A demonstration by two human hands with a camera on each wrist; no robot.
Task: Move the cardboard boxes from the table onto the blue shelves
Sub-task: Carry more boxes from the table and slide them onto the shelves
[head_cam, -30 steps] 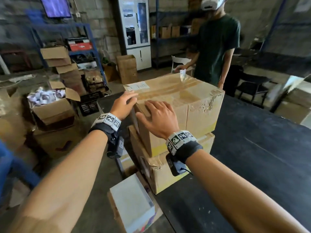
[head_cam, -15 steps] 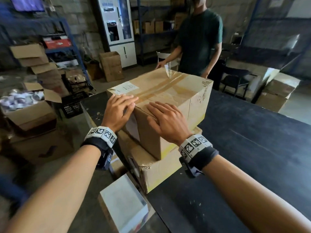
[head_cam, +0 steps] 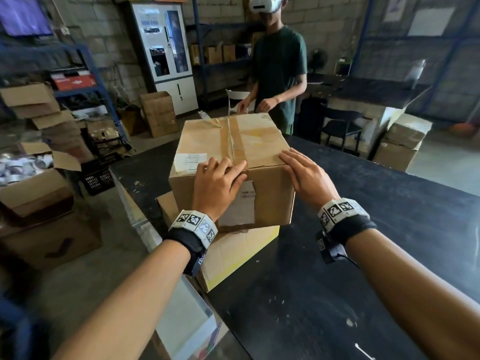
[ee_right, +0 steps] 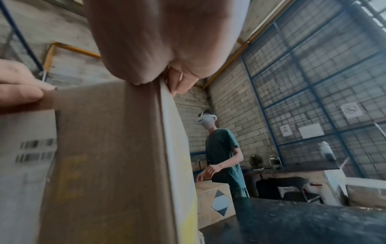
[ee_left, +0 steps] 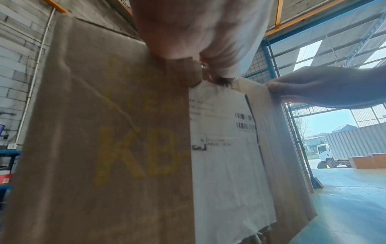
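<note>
A taped cardboard box (head_cam: 233, 141) with white labels sits askew on a lower cardboard box (head_cam: 233, 253) with a yellow band, at the left edge of the black table (head_cam: 363, 255). My left hand (head_cam: 218, 178) holds the top box's near upper edge, its fingers bent over onto the lid. At the near right corner my right hand (head_cam: 304, 172) grips the box, fingers flat on the lid. The left wrist view shows the box's front face (ee_left: 104, 132) close up. The right wrist view shows its right corner (ee_right: 104, 165). Blue shelves (head_cam: 98, 81) stand at the back left.
A person in a green shirt (head_cam: 279, 68) stands beyond the table's far end. Open cardboard boxes (head_cam: 33, 188) and a black crate (head_cam: 98, 178) crowd the floor on the left. A white-topped box (head_cam: 181, 320) sits low beside the table's near left edge. A chair (head_cam: 340, 126) stands at the back right.
The top box has turned from corner-on to facing me squarely. My right hand has shifted from the near corner to the right corner. My left hand has come round onto the near top edge.
</note>
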